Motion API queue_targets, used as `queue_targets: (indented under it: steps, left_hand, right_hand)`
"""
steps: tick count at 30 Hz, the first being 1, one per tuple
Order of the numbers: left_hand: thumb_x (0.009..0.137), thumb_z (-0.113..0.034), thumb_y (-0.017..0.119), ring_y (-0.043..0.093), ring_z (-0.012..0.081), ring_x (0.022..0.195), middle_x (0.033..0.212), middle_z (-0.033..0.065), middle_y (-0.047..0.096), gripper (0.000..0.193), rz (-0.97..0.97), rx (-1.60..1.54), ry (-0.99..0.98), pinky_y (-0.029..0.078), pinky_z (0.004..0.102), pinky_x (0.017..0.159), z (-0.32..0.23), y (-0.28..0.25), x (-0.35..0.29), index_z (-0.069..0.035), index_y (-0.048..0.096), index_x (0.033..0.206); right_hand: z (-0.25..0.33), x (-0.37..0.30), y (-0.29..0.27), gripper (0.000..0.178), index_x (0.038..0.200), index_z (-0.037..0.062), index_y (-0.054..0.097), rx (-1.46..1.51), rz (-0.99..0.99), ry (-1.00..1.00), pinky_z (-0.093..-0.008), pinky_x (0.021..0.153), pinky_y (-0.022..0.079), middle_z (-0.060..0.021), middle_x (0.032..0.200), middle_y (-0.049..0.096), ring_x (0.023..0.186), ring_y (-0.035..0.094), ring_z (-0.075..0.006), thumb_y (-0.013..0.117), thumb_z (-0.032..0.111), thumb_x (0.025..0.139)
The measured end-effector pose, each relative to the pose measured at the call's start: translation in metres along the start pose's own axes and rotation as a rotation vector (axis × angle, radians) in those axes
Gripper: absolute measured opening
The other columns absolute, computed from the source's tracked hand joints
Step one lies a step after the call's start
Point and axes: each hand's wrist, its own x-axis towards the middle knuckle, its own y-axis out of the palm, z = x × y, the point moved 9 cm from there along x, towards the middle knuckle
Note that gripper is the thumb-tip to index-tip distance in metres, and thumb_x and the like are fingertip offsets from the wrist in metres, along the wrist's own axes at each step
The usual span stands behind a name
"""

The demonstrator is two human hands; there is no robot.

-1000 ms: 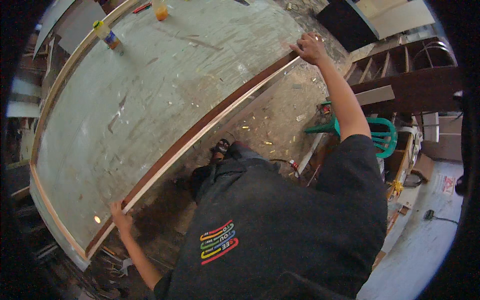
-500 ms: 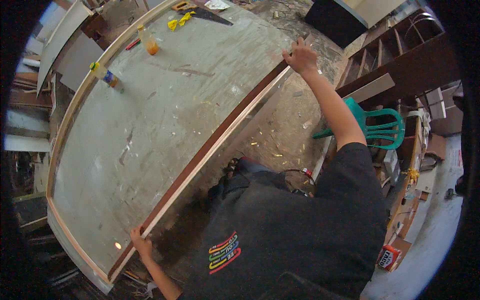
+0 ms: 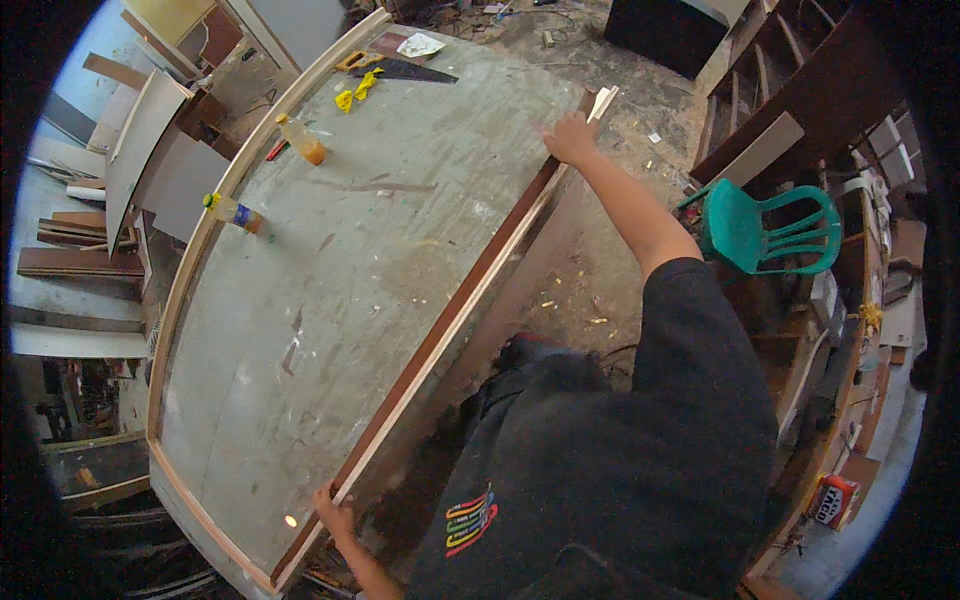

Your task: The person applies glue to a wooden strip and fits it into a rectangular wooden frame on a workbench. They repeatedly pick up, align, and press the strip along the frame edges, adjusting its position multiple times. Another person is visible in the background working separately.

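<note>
Head-worn fisheye view, downward over hands (image 3: 572, 139) and table (image 3: 340, 262)

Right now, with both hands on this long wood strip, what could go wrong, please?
The left hand and right hand are bare, so the long wood strip might give splinters. It runs along the near edge of the table, so it could perhaps slip off. A jolt might tip the bottle of orange liquid.

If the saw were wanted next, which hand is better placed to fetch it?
Probably the right hand: it grips the wooden strip near its far end, much closer to the saw. The left hand grips near the opposite end, farther away.
</note>
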Motion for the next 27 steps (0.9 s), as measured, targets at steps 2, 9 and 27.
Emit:
queue_targets:
  steps: [2,9,27]
  left_hand:
    - [0.067,0.004,0.083,0.059,0.0388,0.104,0.108,0.0153,0.061,0.057,-0.005,0.017,-0.022,0.047,0.0465,0.090,-0.001,0.001,-0.002,-0.006,0.066,0.120]
    - [0.068,0.003,0.082,0.059,0.0397,0.105,0.108,0.0155,0.061,0.056,-0.083,0.004,-0.019,0.047,0.0480,0.091,-0.009,-0.005,-0.008,-0.005,0.066,0.121]
    - [0.066,0.009,0.079,0.061,0.0361,0.108,0.115,0.0130,0.062,0.061,-0.014,-0.038,-0.102,0.050,0.0449,0.094,-0.014,-0.004,-0.001,-0.005,0.065,0.124]
  right_hand:
    - [0.002,-0.003,0.009,0.059,0.113,0.0095,0.077,-0.024,0.020,-0.025,-0.0555,0.102,0.042,-0.0129,0.130,0.063,0.128,0.054,-0.0313,0.045,0.057,0.099]
    - [-0.005,0.004,-0.040,0.058,0.093,0.0095,0.080,-0.006,-0.235,-0.271,-0.0524,0.098,0.044,-0.0118,0.107,0.071,0.117,0.060,-0.0312,0.049,0.058,0.099]
    - [-0.098,0.075,-0.141,0.081,0.112,0.0024,0.070,-0.254,-0.130,-0.498,-0.0486,0.096,0.050,-0.0147,0.132,0.056,0.125,0.052,-0.0343,0.051,0.078,0.090]
